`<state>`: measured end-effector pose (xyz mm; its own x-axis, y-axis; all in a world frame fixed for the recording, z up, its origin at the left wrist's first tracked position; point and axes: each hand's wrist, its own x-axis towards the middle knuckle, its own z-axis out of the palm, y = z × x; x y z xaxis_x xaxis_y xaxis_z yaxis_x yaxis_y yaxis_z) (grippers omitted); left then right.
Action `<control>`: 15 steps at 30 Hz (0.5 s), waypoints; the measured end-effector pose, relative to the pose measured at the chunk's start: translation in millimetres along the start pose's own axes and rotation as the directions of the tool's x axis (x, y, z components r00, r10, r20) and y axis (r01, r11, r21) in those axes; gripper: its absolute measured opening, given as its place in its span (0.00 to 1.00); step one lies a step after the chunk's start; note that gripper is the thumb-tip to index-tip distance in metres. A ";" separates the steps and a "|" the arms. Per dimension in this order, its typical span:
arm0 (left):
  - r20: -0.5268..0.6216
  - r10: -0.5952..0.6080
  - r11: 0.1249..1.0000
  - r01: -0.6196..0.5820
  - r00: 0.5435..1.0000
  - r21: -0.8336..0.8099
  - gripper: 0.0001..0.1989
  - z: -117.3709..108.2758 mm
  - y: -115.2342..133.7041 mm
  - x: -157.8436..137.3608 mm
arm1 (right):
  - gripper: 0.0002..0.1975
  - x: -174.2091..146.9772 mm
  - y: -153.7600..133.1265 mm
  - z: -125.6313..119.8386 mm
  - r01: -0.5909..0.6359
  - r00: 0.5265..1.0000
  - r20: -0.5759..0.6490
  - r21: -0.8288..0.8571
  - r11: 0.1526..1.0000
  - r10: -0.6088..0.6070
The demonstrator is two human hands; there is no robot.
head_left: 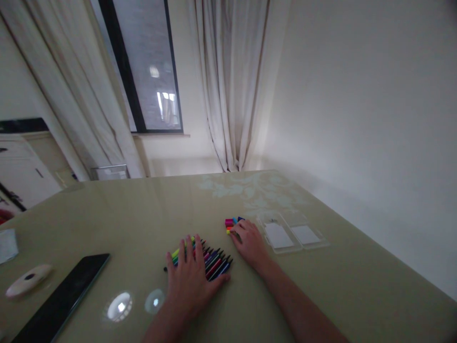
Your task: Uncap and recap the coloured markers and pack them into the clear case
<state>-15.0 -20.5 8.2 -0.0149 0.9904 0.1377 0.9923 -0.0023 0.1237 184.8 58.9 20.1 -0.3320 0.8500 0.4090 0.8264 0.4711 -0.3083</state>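
Observation:
A row of uncapped coloured markers [216, 267] lies side by side on the table, dark tips pointing away and to the right. Flat across their left part rests my left hand [189, 286], fingers spread and thumb along the near side. Beyond them, to the right, small bright marker caps [229, 222] in pink, orange, yellow and blue sit in a cluster. My right hand [248, 240] is bent over these caps, its fingertips closed at their right side and partly hiding them. Just right of that hand lies an opened clear plastic case [298, 246] with white cards inside.
A dark tablet-like slab [64, 300] and a white oval object [29, 281] lie on the left of the glossy table [143, 214]. A pale folded item [7, 245] is at the far left edge. A wall [374, 143] runs along the right side.

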 end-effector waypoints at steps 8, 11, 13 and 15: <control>0.002 0.046 0.999 -0.046 0.999 0.023 0.57 8.2 -6.0 5.0 | 0.08 0.1 -1.2 0.1 -0.001 1.000 0.014 0.017 1.000 0.001; -0.010 0.069 0.998 -0.068 0.998 0.013 0.56 9.1 -12.6 12.0 | 0.08 0.1 -1.7 -0.4 0.001 1.000 0.005 0.039 0.999 -0.001; 0.000 0.068 0.998 -0.068 0.998 0.011 0.56 8.4 -21.0 18.1 | 0.09 0.2 -2.2 -0.9 0.003 1.000 0.002 0.048 0.999 -0.003; 0.017 0.070 0.997 -0.070 0.997 0.013 0.56 6.1 -32.1 24.3 | 0.09 0.3 -2.5 -1.3 0.005 1.000 0.004 0.054 0.999 -0.005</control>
<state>-46.5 4.5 1.6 0.0567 0.9900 0.1292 0.9924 -0.0701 0.1013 183.2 57.7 22.1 -0.3379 0.8488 0.4067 0.7994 0.4869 -0.3520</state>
